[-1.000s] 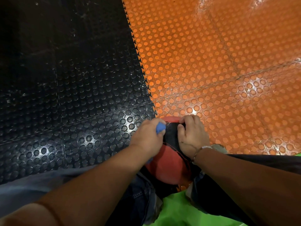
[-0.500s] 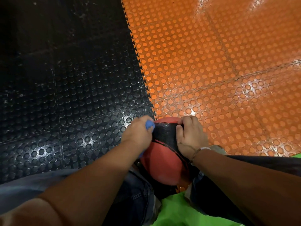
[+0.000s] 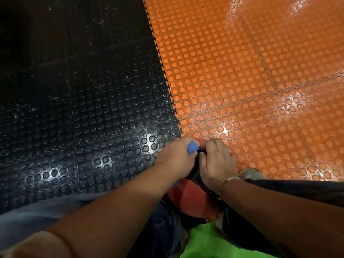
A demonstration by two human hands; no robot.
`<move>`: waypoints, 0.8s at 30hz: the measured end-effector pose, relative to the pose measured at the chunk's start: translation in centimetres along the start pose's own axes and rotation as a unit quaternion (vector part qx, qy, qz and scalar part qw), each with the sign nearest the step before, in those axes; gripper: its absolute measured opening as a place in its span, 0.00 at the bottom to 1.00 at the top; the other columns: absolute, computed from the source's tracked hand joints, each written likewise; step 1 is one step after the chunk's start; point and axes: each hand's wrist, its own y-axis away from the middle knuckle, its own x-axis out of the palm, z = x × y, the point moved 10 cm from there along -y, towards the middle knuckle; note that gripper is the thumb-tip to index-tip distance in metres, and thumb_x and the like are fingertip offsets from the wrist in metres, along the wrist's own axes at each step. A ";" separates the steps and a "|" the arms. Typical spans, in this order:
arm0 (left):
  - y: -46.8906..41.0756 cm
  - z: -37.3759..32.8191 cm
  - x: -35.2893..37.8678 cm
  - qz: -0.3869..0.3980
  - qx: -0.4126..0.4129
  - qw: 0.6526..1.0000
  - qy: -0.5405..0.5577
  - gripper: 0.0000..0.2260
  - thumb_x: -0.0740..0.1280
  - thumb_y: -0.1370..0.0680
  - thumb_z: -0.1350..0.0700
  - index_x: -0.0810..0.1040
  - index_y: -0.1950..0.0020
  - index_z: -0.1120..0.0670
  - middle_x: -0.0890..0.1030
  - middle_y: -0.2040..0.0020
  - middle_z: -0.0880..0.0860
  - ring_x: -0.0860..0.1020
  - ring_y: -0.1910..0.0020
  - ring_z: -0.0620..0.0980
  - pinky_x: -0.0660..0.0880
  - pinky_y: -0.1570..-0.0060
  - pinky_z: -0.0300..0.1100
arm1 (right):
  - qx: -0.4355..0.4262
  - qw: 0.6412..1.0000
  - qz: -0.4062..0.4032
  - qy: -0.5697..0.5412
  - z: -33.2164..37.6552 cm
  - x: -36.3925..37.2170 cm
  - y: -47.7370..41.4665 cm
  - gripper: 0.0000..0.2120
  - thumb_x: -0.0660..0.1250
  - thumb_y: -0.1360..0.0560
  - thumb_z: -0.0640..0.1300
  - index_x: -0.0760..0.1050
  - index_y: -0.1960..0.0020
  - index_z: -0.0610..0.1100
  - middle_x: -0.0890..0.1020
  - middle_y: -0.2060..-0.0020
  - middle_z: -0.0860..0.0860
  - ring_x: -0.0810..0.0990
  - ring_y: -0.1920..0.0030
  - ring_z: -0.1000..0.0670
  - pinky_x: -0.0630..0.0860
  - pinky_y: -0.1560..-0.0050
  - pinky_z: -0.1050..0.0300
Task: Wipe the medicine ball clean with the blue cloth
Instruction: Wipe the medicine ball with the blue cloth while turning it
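Two bare hands meet on top of a ball (image 3: 188,198), seen from above by a head camera. The ball is red with a black band and sits low in the middle of the view, between the person's legs. Most of its top is hidden under the hands, and what it rests on cannot be seen.

The left grip (image 3: 176,155) is curled round a blue cloth (image 3: 192,148). It pinches the cloth in bent fingers and presses it against the ball's upper left side. Only a small fold of cloth shows at the knuckles, with a sliver more below the wrist.

The right grip (image 3: 216,164) holds the ball just beside the left one, almost touching it. Its fingers bend over the far edge and its thumb lies along the black band. A thin bracelet (image 3: 230,178) circles the right wrist.

Both forearms reach in from the bottom corners. Under them are blue jeans (image 3: 163,229) on the left, a dark trouser leg (image 3: 297,190) on the right, and a bright green shirt (image 3: 202,241) at the bottom edge. The toe of a pale shoe (image 3: 250,174) shows just right of the right grip.

Beyond the hands lies a studded rubber floor (image 3: 93,108), black on the left and orange on the right. The two colours join in a toothed seam that runs down towards the ball. Light glints off the studs.
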 end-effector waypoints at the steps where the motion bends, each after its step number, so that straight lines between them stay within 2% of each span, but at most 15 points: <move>1: 0.2 -0.3 0.1 -0.001 0.010 1.000 -0.002 0.08 0.65 0.23 0.53 0.76 0.45 0.43 0.77 0.43 0.50 0.75 0.45 0.54 0.72 0.44 0.45 | -0.002 1.000 0.001 -0.001 -0.1 0.0 0.0 0.24 0.43 0.32 0.56 0.70 0.49 0.45 0.73 0.47 0.49 0.73 0.46 0.45 0.70 0.49 0.46; 6: -1.3 4.2 -1.6 -0.013 -0.104 0.994 -0.021 0.06 0.63 0.21 0.51 0.75 0.46 0.44 0.78 0.44 0.51 0.76 0.45 0.54 0.73 0.44 0.46 | -0.037 0.999 0.012 -0.018 1.1 0.1 -0.3 0.25 0.45 0.34 0.54 0.72 0.49 0.44 0.74 0.48 0.48 0.73 0.47 0.44 0.71 0.46 0.44; 9: -0.4 1.2 -0.4 -0.001 -0.041 0.999 -0.011 0.08 0.64 0.22 0.52 0.75 0.44 0.43 0.78 0.44 0.51 0.76 0.45 0.54 0.73 0.44 0.45 | -0.037 0.999 0.019 -0.024 1.1 0.0 -0.3 0.24 0.45 0.35 0.54 0.69 0.49 0.42 0.73 0.51 0.46 0.73 0.49 0.43 0.70 0.47 0.44; 11: 0.0 -0.3 0.3 -0.002 -0.002 1.000 0.012 0.09 0.65 0.23 0.53 0.76 0.44 0.44 0.78 0.44 0.51 0.76 0.45 0.54 0.72 0.45 0.44 | -0.033 0.998 0.010 -0.049 0.9 -0.5 -0.2 0.20 0.48 0.33 0.51 0.67 0.49 0.42 0.70 0.54 0.48 0.72 0.52 0.44 0.70 0.48 0.45; 14: -0.9 1.7 -0.8 -0.018 -0.047 0.998 0.046 0.07 0.65 0.22 0.53 0.75 0.44 0.47 0.78 0.45 0.53 0.76 0.47 0.54 0.73 0.48 0.43 | -0.044 0.996 -0.002 -0.076 1.3 -1.1 -0.1 0.14 0.54 0.32 0.45 0.67 0.49 0.41 0.65 0.57 0.51 0.71 0.56 0.46 0.67 0.51 0.49; 18: -1.0 4.4 -2.2 -0.037 -0.118 0.992 0.017 0.02 0.63 0.21 0.52 0.71 0.50 0.44 0.77 0.45 0.53 0.76 0.47 0.56 0.72 0.48 0.45 | -0.066 0.995 -0.017 -0.079 1.9 -0.6 -0.3 0.16 0.51 0.32 0.47 0.68 0.51 0.38 0.70 0.58 0.46 0.73 0.59 0.42 0.70 0.50 0.46; 20: -0.7 3.3 -1.7 -0.031 -0.086 0.996 0.020 0.03 0.64 0.22 0.52 0.72 0.50 0.43 0.78 0.45 0.52 0.76 0.46 0.55 0.72 0.47 0.44 | -0.071 0.994 -0.027 -0.083 1.6 -0.6 -0.3 0.17 0.50 0.34 0.48 0.68 0.52 0.39 0.70 0.59 0.46 0.73 0.61 0.42 0.70 0.52 0.46; 22: -0.4 1.3 -0.7 -0.018 -0.031 0.999 0.013 0.07 0.65 0.22 0.52 0.75 0.45 0.44 0.78 0.46 0.51 0.76 0.46 0.54 0.72 0.46 0.43 | -0.071 0.993 -0.033 -0.093 1.1 -1.0 -0.3 0.15 0.52 0.33 0.46 0.67 0.51 0.38 0.68 0.58 0.48 0.71 0.61 0.45 0.69 0.54 0.50; 24: -0.5 1.4 -0.9 -0.029 -0.031 0.999 0.001 0.08 0.64 0.22 0.52 0.75 0.43 0.45 0.77 0.45 0.51 0.75 0.46 0.54 0.71 0.47 0.43 | -0.076 0.992 -0.031 -0.095 1.0 -1.1 -0.3 0.13 0.55 0.32 0.44 0.67 0.51 0.38 0.66 0.58 0.49 0.70 0.62 0.45 0.69 0.56 0.50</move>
